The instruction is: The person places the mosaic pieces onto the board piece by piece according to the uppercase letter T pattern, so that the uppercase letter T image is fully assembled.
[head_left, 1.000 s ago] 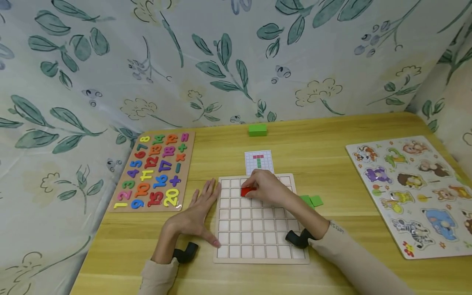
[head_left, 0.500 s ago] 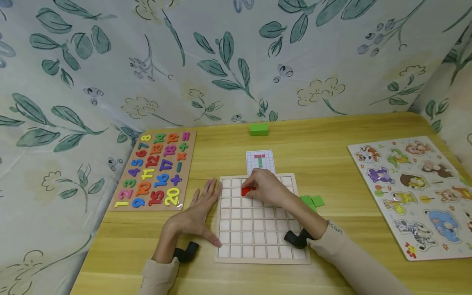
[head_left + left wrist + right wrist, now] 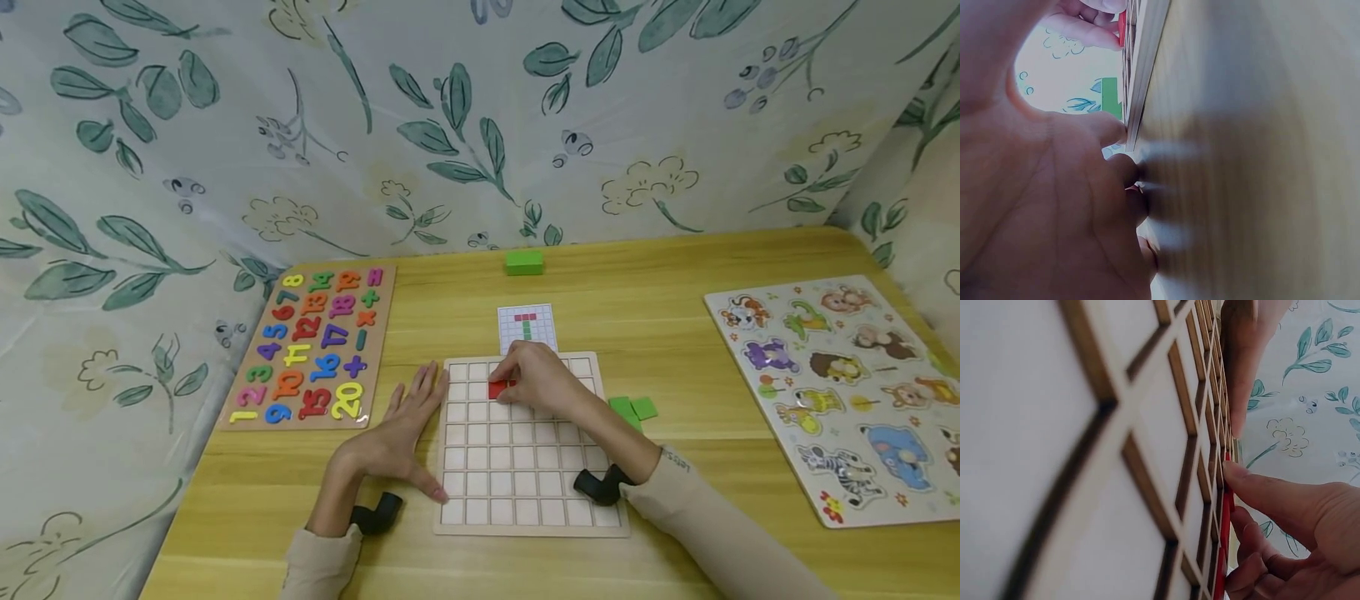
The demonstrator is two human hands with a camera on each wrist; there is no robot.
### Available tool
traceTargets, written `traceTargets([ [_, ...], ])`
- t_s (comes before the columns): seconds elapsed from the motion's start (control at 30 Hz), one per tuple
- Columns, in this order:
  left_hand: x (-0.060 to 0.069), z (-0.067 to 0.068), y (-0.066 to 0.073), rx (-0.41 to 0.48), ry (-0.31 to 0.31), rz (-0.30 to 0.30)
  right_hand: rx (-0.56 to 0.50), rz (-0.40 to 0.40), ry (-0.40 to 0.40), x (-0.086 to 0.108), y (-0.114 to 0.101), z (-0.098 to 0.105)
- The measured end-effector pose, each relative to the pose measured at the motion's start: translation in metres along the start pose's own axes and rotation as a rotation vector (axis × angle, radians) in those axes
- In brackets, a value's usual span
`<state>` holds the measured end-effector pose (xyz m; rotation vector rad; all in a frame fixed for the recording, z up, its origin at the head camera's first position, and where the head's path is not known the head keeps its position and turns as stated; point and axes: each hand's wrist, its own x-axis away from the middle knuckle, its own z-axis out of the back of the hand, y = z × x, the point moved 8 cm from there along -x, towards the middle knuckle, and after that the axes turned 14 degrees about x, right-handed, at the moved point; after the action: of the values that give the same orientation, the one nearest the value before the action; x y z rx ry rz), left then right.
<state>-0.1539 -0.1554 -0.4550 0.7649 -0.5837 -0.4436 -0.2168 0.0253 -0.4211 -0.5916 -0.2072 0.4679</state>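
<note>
A wooden grid board (image 3: 531,530) lies before the person. The right hand (image 3: 543,382) is over its upper rows, thumb and fingertips on a red tile (image 3: 497,390) in the second row. In the right wrist view the thumb of the right hand (image 3: 1285,531) touches a red tile (image 3: 1228,494), with more red further down the board, partly behind the fingers. The left hand (image 3: 390,442) is spread on the table, fingertips and thumb against the board's left edge; its palm (image 3: 1054,206) fills much of the left wrist view.
A card (image 3: 510,321) with a red and green T pattern lies behind the board, a green block (image 3: 524,263) further back. Green tiles (image 3: 643,407) lie to the right. A number board (image 3: 378,367) is at left, an animal puzzle board (image 3: 795,417) at right.
The red tile under the right fingertips now looks flatter in the grid than a second ago. The right hand has barely shifted; the left hand stays in place.
</note>
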Motion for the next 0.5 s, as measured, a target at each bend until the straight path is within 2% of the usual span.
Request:
traceTargets([
  [0.17, 0.0009, 0.0007, -0.0003, 0.002, 0.006, 0.002, -0.077, -0.03, -0.021, -0.0008, 0.0038, -0.0034],
  [0.5, -0.0001, 0.0002, 0.0, 0.011, 0.007, -0.008, -0.071, -0.012, -0.052, -0.001, 0.0035, -0.0039],
])
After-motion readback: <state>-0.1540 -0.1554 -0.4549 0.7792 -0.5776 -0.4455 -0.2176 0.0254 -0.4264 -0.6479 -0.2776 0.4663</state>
